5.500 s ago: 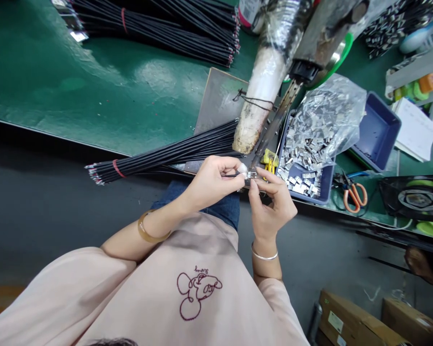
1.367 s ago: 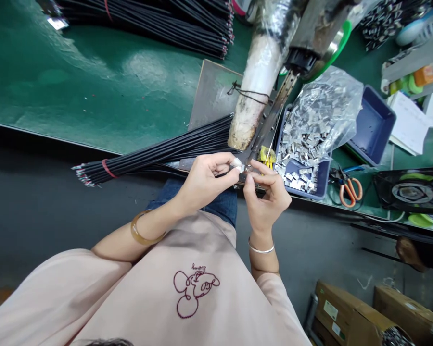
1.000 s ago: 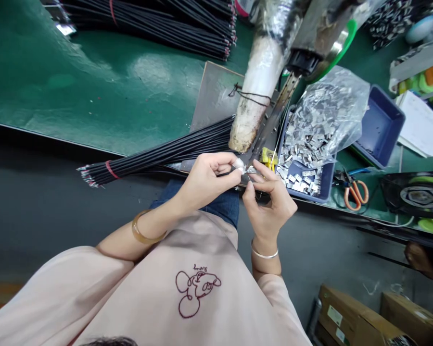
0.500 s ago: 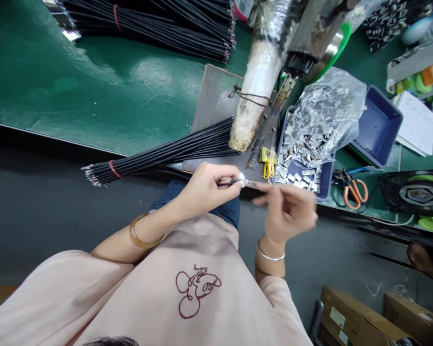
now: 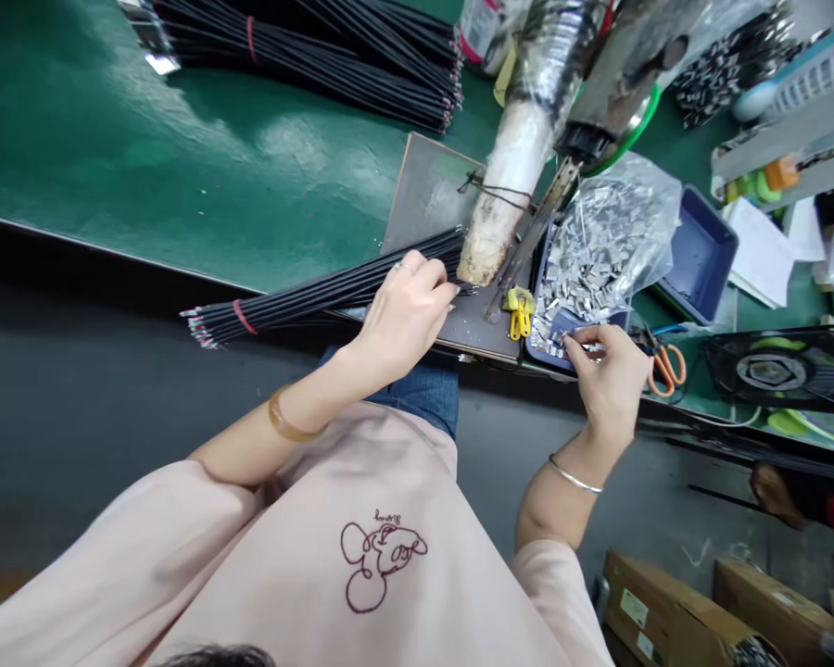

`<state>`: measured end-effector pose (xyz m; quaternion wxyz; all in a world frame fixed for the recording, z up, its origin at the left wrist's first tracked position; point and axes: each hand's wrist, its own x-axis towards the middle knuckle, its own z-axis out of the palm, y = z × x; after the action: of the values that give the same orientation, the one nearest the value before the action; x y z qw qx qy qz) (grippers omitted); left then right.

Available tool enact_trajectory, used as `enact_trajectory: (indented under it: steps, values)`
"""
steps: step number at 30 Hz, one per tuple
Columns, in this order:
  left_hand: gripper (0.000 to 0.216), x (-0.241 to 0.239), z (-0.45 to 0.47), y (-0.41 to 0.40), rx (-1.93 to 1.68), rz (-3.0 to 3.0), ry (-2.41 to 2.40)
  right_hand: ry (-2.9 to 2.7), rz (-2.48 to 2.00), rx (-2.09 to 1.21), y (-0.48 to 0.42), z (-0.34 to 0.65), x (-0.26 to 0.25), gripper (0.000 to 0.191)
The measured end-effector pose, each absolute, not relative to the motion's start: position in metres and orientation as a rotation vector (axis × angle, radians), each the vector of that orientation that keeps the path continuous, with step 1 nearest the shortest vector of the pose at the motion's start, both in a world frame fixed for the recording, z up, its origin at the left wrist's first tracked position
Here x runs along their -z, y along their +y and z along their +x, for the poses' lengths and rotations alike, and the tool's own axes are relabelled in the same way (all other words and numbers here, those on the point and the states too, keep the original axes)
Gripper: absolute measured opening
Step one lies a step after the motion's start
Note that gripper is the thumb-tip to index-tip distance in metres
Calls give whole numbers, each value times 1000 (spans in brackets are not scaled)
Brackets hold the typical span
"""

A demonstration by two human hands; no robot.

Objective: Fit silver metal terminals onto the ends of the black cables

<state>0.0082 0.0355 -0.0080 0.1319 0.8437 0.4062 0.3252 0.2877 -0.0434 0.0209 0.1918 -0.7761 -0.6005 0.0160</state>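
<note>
My left hand (image 5: 410, 310) lies over the right end of a bundle of black cables (image 5: 320, 287), its fingers curled down on them. A red band ties the bundle near its left end. Under my fingers, the exact grip on the cables is partly hidden. My right hand (image 5: 608, 375) reaches into the front of a blue tray (image 5: 537, 354). Thumb and forefinger are pinched together at the small silvery metal connectors (image 5: 584, 278) there. Part of these connectors sit in a clear plastic bag (image 5: 657, 199) within the tray.
A wrapped white tube (image 5: 504, 195) and a soldering iron (image 5: 542, 213) slant down over a grey board (image 5: 423, 176). Yellow cutters (image 5: 520, 313), orange-handled scissors (image 5: 667, 371), a second blue tray (image 5: 701, 250) and a black fan (image 5: 778, 369) stand rightward. More black cables (image 5: 320, 56) lie behind.
My left hand has moved up from the table edge onto the cable bundle, and the cable it held out front is gone from view. My right hand has moved right into the connector tray.
</note>
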Motion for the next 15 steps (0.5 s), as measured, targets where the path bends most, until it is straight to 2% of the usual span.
enact_trajectory:
  steps: [4, 9, 15]
  values:
    - [22, 11, 16, 40, -813, 2625, 1240, -1863, -2268, 1, -28, 289, -24, 13]
    - [25, 17, 12, 28, -1016, 2608, 1118, -1901, -2364, 214, -21, 282, -24, 10]
    - [25, 27, 9, 14, -1306, 2520, 954, -1463, -1993, 166, -38, 263, -26, 11]
